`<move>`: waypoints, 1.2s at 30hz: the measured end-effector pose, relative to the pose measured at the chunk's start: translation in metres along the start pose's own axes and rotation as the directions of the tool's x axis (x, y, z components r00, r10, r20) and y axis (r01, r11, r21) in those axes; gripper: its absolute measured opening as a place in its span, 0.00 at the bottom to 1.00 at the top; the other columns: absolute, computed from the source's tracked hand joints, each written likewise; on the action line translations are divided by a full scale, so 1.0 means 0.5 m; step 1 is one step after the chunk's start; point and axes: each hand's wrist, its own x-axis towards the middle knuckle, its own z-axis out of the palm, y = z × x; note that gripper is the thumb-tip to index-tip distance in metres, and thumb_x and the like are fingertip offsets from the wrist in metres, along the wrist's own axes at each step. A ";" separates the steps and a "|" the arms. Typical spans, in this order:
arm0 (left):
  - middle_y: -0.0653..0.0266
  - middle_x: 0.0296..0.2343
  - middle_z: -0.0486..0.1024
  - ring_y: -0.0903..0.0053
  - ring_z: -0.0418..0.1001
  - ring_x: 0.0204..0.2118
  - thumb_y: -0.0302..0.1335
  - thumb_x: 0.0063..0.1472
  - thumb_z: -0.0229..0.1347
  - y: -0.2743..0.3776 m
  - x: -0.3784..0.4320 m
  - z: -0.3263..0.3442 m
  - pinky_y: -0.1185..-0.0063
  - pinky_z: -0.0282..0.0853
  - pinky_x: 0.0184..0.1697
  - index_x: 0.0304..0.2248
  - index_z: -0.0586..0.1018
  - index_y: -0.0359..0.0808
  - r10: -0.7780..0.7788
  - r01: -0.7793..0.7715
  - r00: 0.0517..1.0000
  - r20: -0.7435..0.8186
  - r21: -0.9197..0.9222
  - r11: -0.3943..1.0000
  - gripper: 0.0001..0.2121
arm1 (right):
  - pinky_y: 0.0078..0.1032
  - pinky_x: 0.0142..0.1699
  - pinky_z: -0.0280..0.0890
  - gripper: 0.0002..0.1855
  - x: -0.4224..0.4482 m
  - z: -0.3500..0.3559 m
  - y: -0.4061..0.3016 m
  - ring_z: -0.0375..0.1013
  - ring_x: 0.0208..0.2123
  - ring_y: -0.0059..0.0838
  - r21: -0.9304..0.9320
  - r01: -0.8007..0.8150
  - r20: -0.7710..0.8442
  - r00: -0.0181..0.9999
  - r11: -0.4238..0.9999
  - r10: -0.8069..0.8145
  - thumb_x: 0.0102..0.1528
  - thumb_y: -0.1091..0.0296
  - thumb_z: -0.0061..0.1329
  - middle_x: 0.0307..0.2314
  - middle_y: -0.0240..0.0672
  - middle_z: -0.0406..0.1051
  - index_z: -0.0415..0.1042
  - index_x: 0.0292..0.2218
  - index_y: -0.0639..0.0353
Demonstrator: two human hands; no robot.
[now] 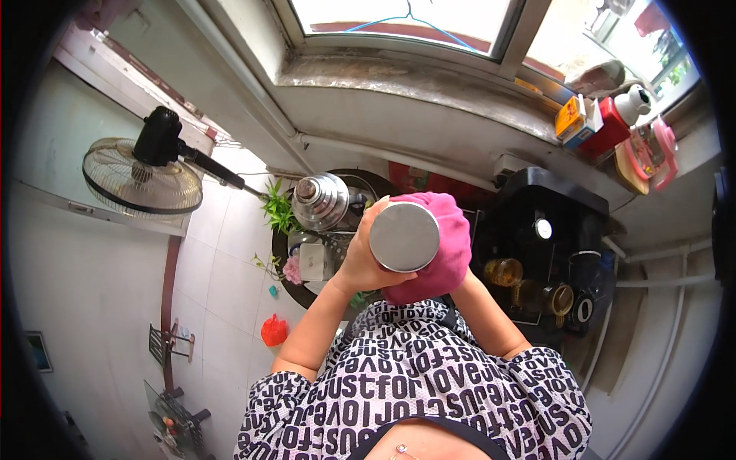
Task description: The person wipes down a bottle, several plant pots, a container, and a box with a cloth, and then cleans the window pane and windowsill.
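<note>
My left hand (357, 261) is wrapped around a container with a flat, round, silver-coloured metal lid (404, 237). The lid faces up towards me; the container's body is hidden below it. A bunched pink cloth (451, 247) lies against the container's right side. My right wrist (474, 286) runs in under this cloth, which covers the hand and fingers. Both hands are held up in front of my chest, above a dark round table (282, 247).
On the table stand a stacked metal vessel (321, 201), a white box (315, 261) and a green plant (279, 210). A black appliance (546, 213) with glass jars (503, 272) is at right. A pedestal fan (144, 178) stands left; boxes (572, 118) line the windowsill (402, 80).
</note>
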 end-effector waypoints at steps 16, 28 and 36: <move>0.50 0.46 0.65 0.56 0.65 0.48 0.29 0.31 0.70 0.047 -0.023 0.038 0.63 0.59 0.52 0.50 0.61 0.31 0.168 -0.168 0.986 0.020 0.213 0.962 0.43 | 0.23 0.29 0.66 0.06 0.038 -0.003 0.066 0.71 0.22 0.27 0.269 -0.163 0.158 0.980 0.949 0.123 0.54 0.70 0.47 0.21 0.36 0.72 0.70 0.31 0.63; 0.54 0.49 0.62 0.62 0.62 0.52 0.42 0.36 0.72 -0.020 -0.122 0.098 0.68 0.57 0.56 0.53 0.57 0.31 -0.089 0.086 0.962 -0.257 -0.020 0.996 0.49 | 0.30 0.29 0.66 0.13 -0.093 0.083 0.077 0.72 0.24 0.41 -0.298 0.007 0.001 1.000 0.955 -0.007 0.39 0.59 0.56 0.23 0.41 0.73 0.76 0.27 0.55; 0.51 0.47 0.63 0.57 0.63 0.50 0.35 0.35 0.72 -0.035 -0.138 0.068 0.67 0.59 0.55 0.53 0.57 0.32 -0.099 0.195 0.939 -0.330 0.274 0.942 0.47 | 0.28 0.36 0.62 0.25 -0.158 0.092 0.120 0.68 0.30 0.36 -0.324 0.043 0.084 0.996 0.945 -0.016 0.35 0.62 0.59 0.28 0.38 0.67 0.67 0.35 0.60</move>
